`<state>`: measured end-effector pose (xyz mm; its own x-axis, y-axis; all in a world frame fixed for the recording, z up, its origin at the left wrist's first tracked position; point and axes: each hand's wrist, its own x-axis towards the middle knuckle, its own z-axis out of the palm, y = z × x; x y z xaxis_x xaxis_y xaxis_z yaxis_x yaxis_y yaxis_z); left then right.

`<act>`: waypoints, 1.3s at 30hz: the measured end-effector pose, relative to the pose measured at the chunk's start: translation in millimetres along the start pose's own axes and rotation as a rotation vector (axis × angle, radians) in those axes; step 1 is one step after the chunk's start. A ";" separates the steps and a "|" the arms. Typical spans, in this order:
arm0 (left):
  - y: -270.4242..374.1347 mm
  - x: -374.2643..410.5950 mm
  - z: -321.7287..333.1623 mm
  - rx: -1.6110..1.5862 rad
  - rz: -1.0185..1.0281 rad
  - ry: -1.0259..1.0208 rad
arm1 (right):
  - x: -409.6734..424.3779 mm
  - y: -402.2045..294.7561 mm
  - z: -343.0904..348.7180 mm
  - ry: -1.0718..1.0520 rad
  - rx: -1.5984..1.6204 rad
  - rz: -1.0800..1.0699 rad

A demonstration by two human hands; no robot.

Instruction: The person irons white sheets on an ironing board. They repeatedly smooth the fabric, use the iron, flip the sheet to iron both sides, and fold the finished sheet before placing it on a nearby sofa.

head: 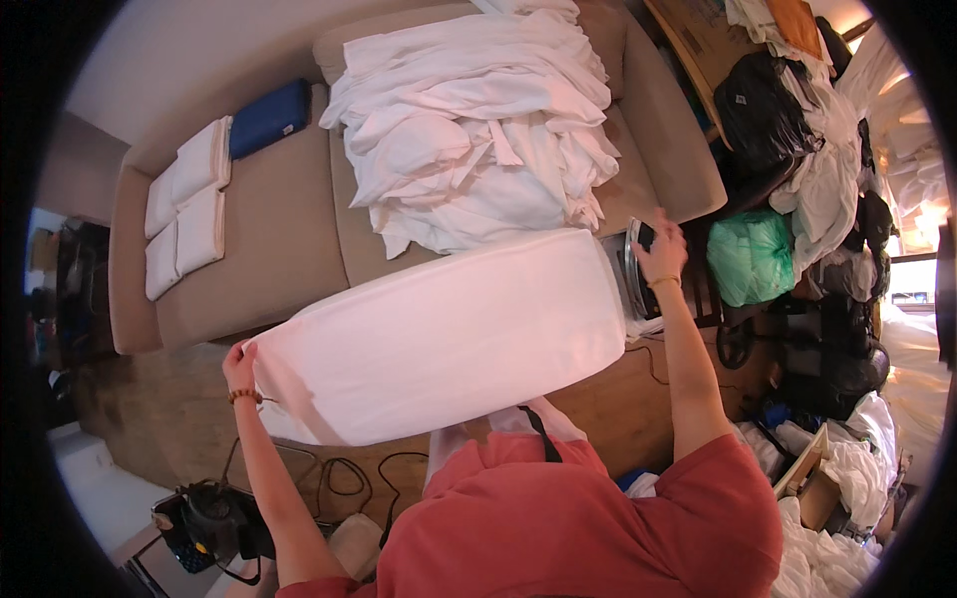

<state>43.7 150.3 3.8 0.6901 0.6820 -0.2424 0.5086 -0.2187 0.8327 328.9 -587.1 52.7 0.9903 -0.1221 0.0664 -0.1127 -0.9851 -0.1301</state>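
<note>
A white cloth (pixel 448 336) lies spread over what looks like an ironing board in front of me. My left hand (pixel 241 364) pinches the cloth's edge at the board's left end. Beyond the right end, my right hand (pixel 662 250) is over a clothes iron (pixel 637 261) that stands on its heel, its soleplate towards the cloth. The fingers look spread; whether they touch the iron's handle I cannot tell. Behind the board, a large heap of crumpled white cloths (pixel 478 127) rests on the sofa.
Folded white cloths (pixel 200 224) and a folded blue item (pixel 271 118) sit on the beige sofa (pixel 277 209). To the right are a green plastic bag (pixel 750 258) and black bags (pixel 762 112). Cables (pixel 344 478) trail over the wooden floor, near a black bag (pixel 217 519) at lower left.
</note>
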 end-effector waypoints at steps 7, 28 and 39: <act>83.8 -78.6 -103.3 -0.073 0.174 -0.039 | 26.4 -98.3 61.2 -0.547 -0.189 -0.729; 112.3 -51.1 -167.4 -0.416 0.360 -0.058 | -17.4 -64.4 -171.3 0.558 0.286 -0.674; -92.9 -151.6 -88.7 0.198 -0.097 -0.319 | -137.9 49.6 5.1 0.048 0.050 -0.617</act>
<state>-153.8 129.1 7.4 0.7437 0.4616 -0.4835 0.6472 -0.3162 0.6936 187.1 -618.5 32.1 0.8670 0.4612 0.1887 0.4841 -0.8694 -0.0995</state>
